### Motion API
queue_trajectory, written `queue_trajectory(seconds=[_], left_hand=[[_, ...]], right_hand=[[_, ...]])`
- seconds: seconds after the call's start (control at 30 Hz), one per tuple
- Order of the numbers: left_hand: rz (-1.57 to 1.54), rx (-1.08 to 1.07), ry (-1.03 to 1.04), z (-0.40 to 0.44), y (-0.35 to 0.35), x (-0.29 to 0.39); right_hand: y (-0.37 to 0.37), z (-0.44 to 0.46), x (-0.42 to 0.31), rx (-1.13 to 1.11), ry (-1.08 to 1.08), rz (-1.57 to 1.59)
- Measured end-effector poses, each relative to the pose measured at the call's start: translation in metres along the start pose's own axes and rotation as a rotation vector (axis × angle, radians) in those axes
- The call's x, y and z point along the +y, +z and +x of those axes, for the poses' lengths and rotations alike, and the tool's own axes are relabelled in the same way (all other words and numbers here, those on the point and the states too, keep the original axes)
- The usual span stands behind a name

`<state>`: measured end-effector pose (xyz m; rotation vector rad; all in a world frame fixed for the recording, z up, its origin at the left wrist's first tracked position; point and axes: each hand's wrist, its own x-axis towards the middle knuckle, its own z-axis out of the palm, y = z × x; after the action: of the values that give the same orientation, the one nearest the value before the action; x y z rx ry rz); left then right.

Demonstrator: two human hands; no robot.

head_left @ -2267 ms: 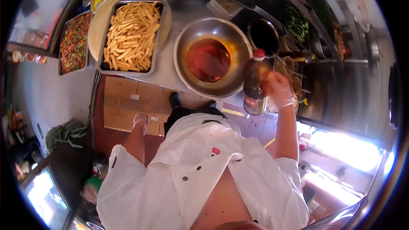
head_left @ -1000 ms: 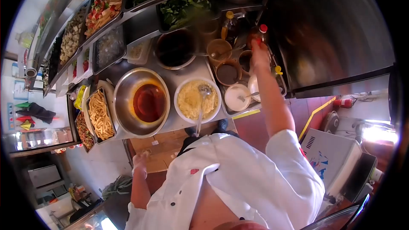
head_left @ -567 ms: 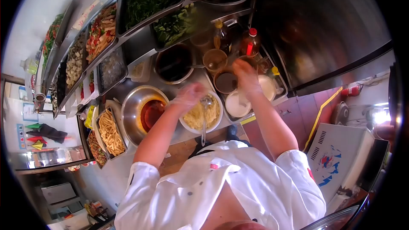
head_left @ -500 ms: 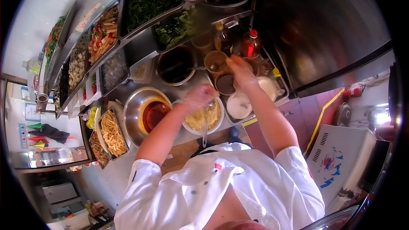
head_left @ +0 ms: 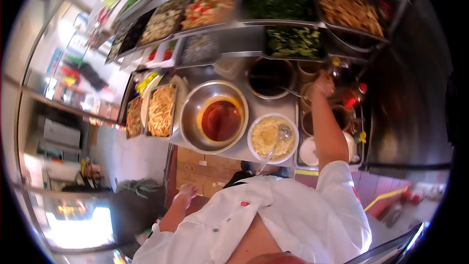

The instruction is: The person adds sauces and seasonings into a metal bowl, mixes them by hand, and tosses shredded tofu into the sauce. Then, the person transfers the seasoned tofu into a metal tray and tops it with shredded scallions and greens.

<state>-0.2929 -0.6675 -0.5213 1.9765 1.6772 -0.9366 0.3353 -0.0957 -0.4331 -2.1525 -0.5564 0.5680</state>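
Centres a wide steel bowl of red liquid before the body, presumably for easy working. Keeps a white bowl of pale yellow food just to its right, ladle inside, handle pointing bodyward, likely for quick grabbing. Parks a red-capped bottle farther right, probably clear of the bowls. Reaches the right hand beside a yellow-capped bottle; cannot tell finger spread or hold. Hangs the left hand low, grasping nothing visible, finger spread unclear.

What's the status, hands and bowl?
Right hand by the brown cups, grip unclear. Left hand low, away from counter. Steel bowl unobstructed, reddish liquid inside.
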Motion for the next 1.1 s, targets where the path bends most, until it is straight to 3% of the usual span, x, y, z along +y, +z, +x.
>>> queue_trajectory(seconds=[0.03,0.1,0.13,0.17,0.2,0.27,0.37,0.47,0.53,0.63,0.67,0.7,0.73,0.77,0.9,1.0,1.1], left_hand=[[-0.045,0.053,-0.140,-0.035,0.059,-0.010],[-0.630,-0.286,-0.487,-0.114,0.081,0.012],[-0.732,-0.370,-0.559,-0.140,0.095,0.024],[-0.756,-0.429,-0.575,-0.165,0.103,0.033],[-0.753,-0.478,-0.562,-0.181,0.113,0.042],[-0.728,-0.567,-0.493,-0.200,0.144,0.051],[-0.550,-0.661,-0.260,-0.197,0.178,0.045],[-0.221,-0.650,0.053,-0.156,0.200,0.016],[-0.229,-0.589,-0.011,-0.112,0.210,-0.017],[-0.591,-0.408,-0.376,-0.049,0.212,-0.066],[-0.901,-0.403,-0.491,-0.026,0.187,-0.088],[-0.933,-0.275,-0.405,0.001,0.200,-0.111],[-0.964,-0.174,-0.365,0.022,0.210,-0.127],[-0.989,-0.075,-0.320,0.043,0.219,-0.143],[-1.109,0.013,-0.416,0.086,0.142,-0.176],[-1.161,0.045,-0.421,0.073,0.075,-0.195],[-1.123,-0.067,-0.362,0.088,0.113,-0.209]], right_hand=[[0.009,0.011,0.007,0.029,0.012,0.090],[0.010,0.020,0.012,0.069,-0.010,0.306],[0.011,0.030,0.018,-0.027,0.049,0.656],[0.032,0.062,0.040,-0.035,-0.024,0.859],[0.018,0.055,0.032,-0.129,-0.063,1.035],[-0.025,0.044,0.015,-0.114,-0.261,0.755],[-0.078,-0.004,-0.024,-0.241,-0.168,0.915],[-0.133,-0.091,-0.078,-0.230,-0.241,0.955],[-0.147,-0.110,-0.089,-0.263,-0.375,0.779],[-0.165,-0.170,-0.115,-0.398,-0.457,0.523],[-0.167,-0.197,-0.123,-0.453,-0.459,0.438],[-0.165,-0.219,-0.128,-0.639,-0.456,0.414],[-0.147,-0.271,-0.139,-0.497,-0.338,0.363],[-0.140,-0.285,-0.135,-0.645,-0.353,0.253],[-0.075,-0.375,-0.116,-0.826,-0.197,-0.160],[-0.021,-0.414,-0.091,-0.816,-0.499,-0.662],[0.001,-0.463,-0.097,-0.853,-0.906,-1.258]])
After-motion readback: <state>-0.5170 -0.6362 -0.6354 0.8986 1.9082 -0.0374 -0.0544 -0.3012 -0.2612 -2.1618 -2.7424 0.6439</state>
